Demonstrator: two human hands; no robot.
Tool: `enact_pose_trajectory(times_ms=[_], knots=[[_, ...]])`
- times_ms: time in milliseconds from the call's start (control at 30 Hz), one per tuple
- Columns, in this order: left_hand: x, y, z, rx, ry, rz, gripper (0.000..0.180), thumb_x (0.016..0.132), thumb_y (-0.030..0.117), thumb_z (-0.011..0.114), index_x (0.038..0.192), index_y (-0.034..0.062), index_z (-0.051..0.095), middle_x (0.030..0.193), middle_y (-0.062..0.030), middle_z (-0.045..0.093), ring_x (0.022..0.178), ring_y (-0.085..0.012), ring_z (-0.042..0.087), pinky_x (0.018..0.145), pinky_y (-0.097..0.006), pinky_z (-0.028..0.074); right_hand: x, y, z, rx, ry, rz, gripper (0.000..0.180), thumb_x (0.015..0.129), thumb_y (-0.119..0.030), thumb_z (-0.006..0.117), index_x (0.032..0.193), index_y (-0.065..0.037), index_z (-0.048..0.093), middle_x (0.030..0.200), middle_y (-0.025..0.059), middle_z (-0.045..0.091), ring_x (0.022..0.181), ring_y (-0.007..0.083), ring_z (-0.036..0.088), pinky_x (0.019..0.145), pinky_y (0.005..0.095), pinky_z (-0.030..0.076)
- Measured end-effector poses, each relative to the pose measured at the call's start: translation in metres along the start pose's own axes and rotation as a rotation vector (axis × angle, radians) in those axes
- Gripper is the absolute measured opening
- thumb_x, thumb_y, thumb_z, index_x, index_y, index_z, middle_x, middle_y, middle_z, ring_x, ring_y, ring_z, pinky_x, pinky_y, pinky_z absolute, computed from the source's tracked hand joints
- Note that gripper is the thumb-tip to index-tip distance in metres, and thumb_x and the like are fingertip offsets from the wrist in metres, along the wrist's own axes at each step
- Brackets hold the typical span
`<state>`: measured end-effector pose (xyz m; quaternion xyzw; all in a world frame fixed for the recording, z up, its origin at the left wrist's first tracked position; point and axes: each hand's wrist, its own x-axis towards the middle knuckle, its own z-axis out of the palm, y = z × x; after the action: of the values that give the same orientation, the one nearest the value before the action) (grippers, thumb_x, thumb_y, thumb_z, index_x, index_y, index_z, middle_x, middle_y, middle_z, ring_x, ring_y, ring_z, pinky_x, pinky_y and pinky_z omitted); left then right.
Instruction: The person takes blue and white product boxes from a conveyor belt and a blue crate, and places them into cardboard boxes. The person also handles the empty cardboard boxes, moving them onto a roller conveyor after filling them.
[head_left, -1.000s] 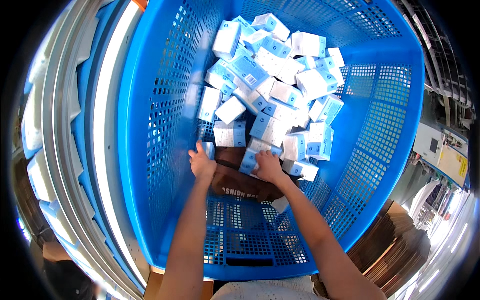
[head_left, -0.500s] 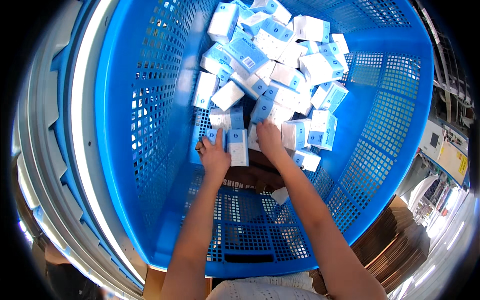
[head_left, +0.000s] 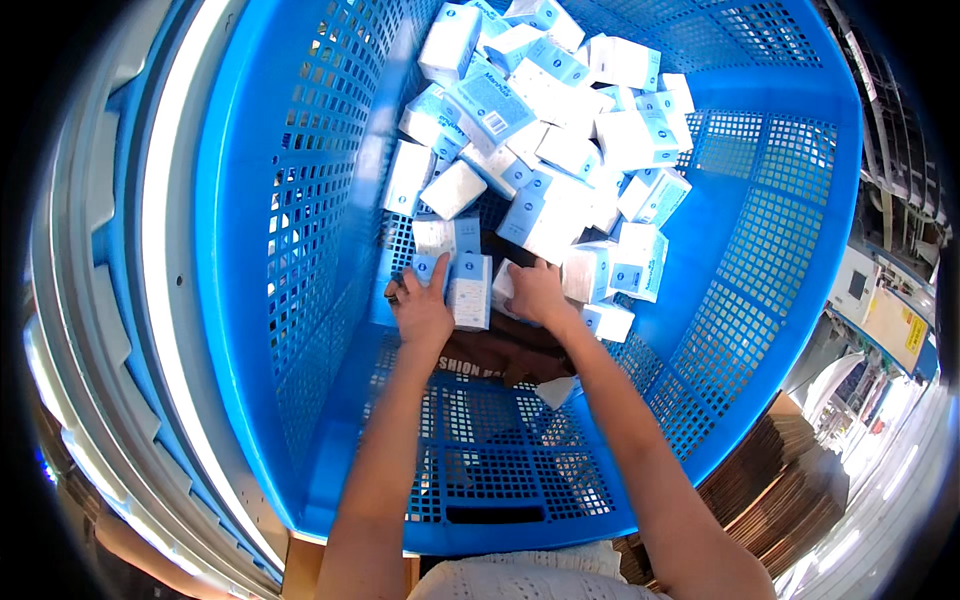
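My left hand (head_left: 420,308) grips a small blue-and-white carton (head_left: 424,264) between thumb and fingers, near the middle of the blue plastic basket (head_left: 335,420). Right beside it, a white carton with a blue top (head_left: 470,292) stands upright. My right hand (head_left: 537,293) is closed on the edge of a mostly white carton (head_left: 501,284), partly hidden by the fingers. Just beyond that hand, a tilted blue-and-white carton (head_left: 543,215) leans on the heap. Another carton (head_left: 447,236) lies in front of my left fingers.
Many like cartons (head_left: 570,100) are heaped at the basket's far side. A brown cloth or bag (head_left: 500,350) with white lettering and a white scrap (head_left: 555,391) lie on its floor. Flat cardboard (head_left: 780,490) is stacked outside at right; a pale metal rail (head_left: 165,250) runs along the left.
My right hand has moved from the tilted carton's near end down to the white carton below it. That tilted carton has shifted slightly. My left hand stays on its carton.
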<state>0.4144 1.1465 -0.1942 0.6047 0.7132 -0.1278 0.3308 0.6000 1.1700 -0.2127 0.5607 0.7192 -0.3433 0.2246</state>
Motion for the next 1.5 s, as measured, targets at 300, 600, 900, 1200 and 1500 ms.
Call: enact_pose_trajectory(times_ms=[300,600,900,1200,1500], knots=[[0.006,0.013,-0.002,0.325,-0.100,0.082,0.060,0.076,0.015,0.053,0.127,0.0394,0.033,0.130,-0.0224,0.025,0.099,-0.0402,0.043,0.072,-0.050,0.042,-0.013,-0.029,0.000,0.242,0.281,0.150,0.029,0.080,-0.030,0.049,0.068,-0.006,0.061,0.068,0.0129,0.058,0.073,0.0331,0.053,0.067,0.0485,0.039],[0.007,0.014,-0.005,0.228,-0.057,0.084,0.065,0.072,0.008,0.054,0.125,0.0411,0.036,0.130,-0.0222,0.026,0.091,-0.0392,0.049,0.076,-0.046,0.043,-0.036,0.080,-0.031,-0.293,-0.020,-0.280,0.054,0.054,-0.034,0.074,0.096,-0.005,0.056,0.105,0.0150,0.048,0.123,0.0377,0.025,0.100,0.0545,0.018],[0.016,0.004,-0.010,0.211,-0.185,0.023,0.063,0.075,0.015,0.054,0.128,0.0416,0.031,0.132,-0.0215,0.021,0.097,-0.0380,0.047,0.074,-0.049,0.043,-0.034,0.088,-0.039,-0.521,-0.180,-0.320,0.063,0.056,-0.047,0.071,0.108,-0.015,0.055,0.115,0.0107,0.048,0.121,0.0344,0.030,0.096,0.0579,0.019],[0.013,-0.007,-0.007,0.129,-0.171,-0.021,0.060,0.076,0.016,0.051,0.126,0.0433,0.033,0.131,-0.0205,0.024,0.097,-0.0382,0.047,0.079,-0.048,0.039,-0.041,0.033,-0.031,-0.090,-0.155,0.040,0.038,0.076,-0.032,0.055,0.107,-0.010,0.053,0.108,0.0155,0.051,0.112,0.0351,0.042,0.089,0.0491,0.035],[0.024,0.005,-0.011,0.168,-0.203,-0.038,0.061,0.076,0.017,0.051,0.127,0.0432,0.031,0.132,-0.0190,0.024,0.101,-0.0385,0.046,0.081,-0.047,0.040,-0.010,0.050,0.048,0.884,0.273,0.485,0.040,0.081,-0.031,0.041,0.090,0.007,0.051,0.089,0.0310,0.053,0.088,0.0406,0.052,0.078,0.0389,0.040]])
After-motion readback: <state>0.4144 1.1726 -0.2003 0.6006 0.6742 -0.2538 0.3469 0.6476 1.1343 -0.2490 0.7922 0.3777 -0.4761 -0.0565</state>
